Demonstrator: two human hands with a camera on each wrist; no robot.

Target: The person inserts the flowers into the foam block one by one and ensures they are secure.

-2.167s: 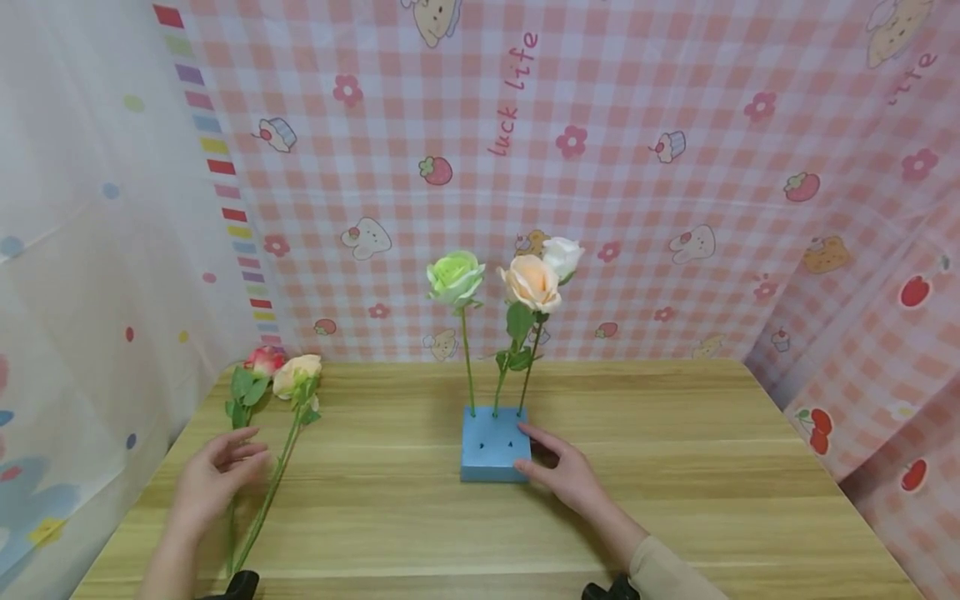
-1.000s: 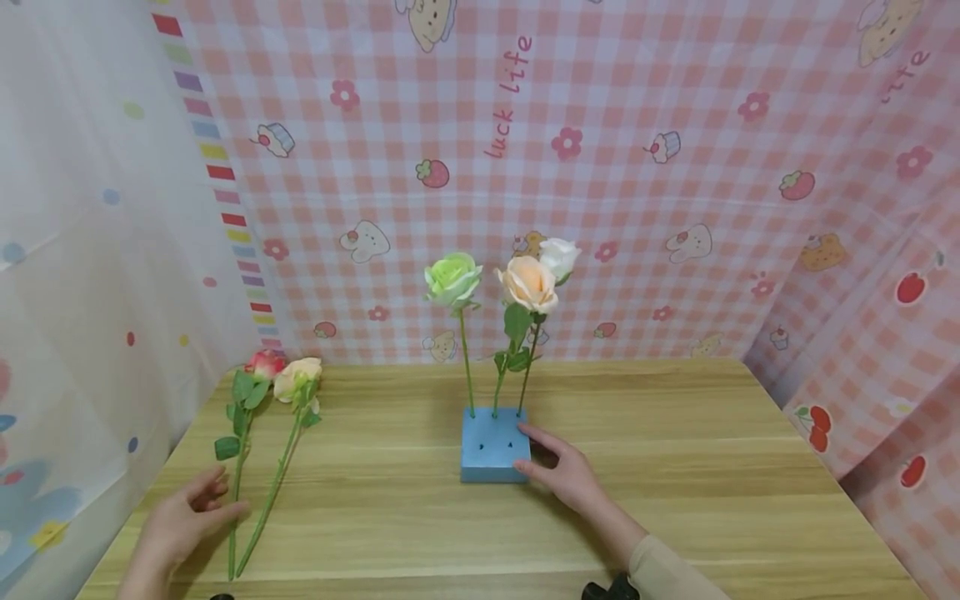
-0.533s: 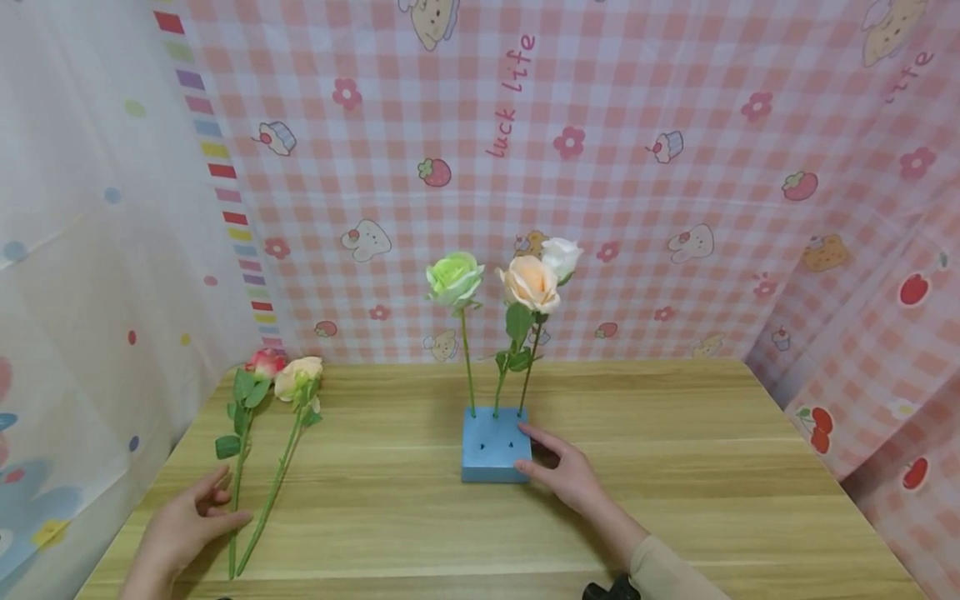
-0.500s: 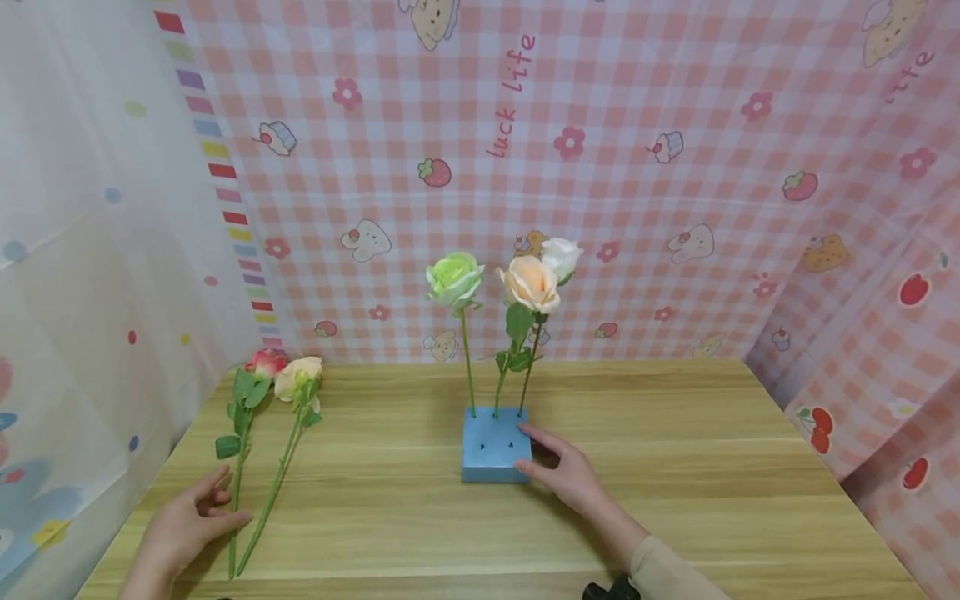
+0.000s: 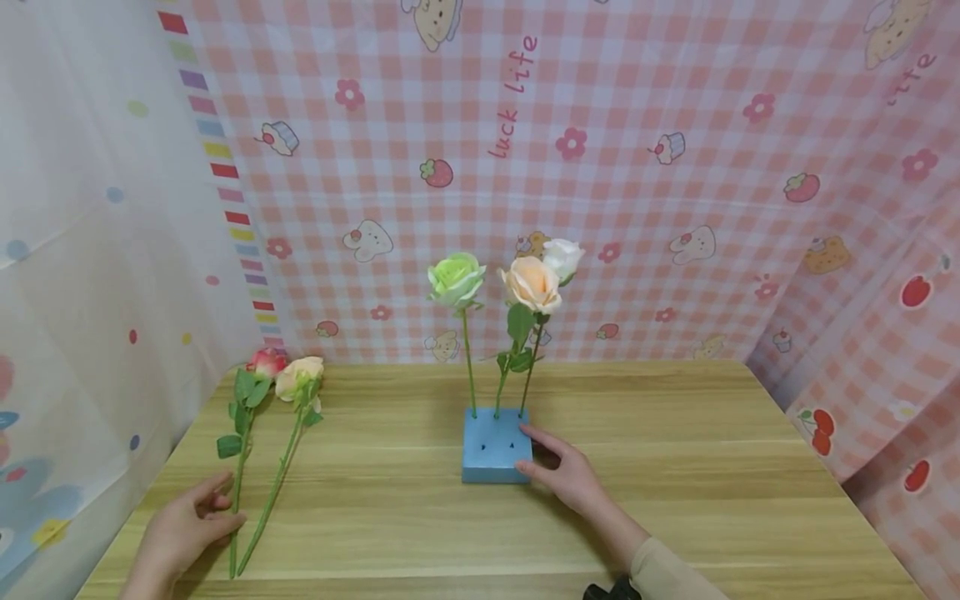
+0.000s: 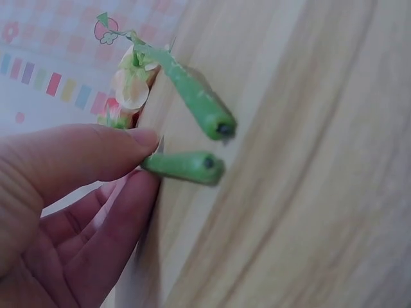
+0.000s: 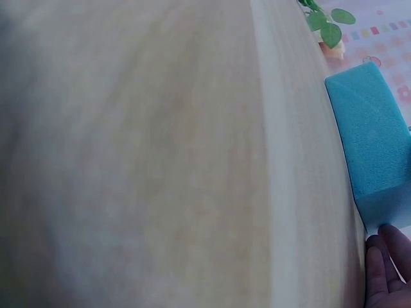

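Note:
In the head view my left hand pinches the lower stem of a red-pink rose lying on the table. The left wrist view shows that stem between thumb and finger, its cut end poking out. Beside it lies a cream rose. My right hand touches the right side of a blue foam block with extended thumb and index finger. Upright in the block's back row stand a green rose, a peach rose and a white rose. Two holes show nearer its front.
The wooden table runs back to a pink checked cloth. A white dotted cloth hangs at the left, and more checked cloth at the right. A black device sits by my right wrist.
My left hand has moved down toward the stem's lower end, and its thumb has drawn in onto the red-pink rose's stem. My right hand and the block stay in place.

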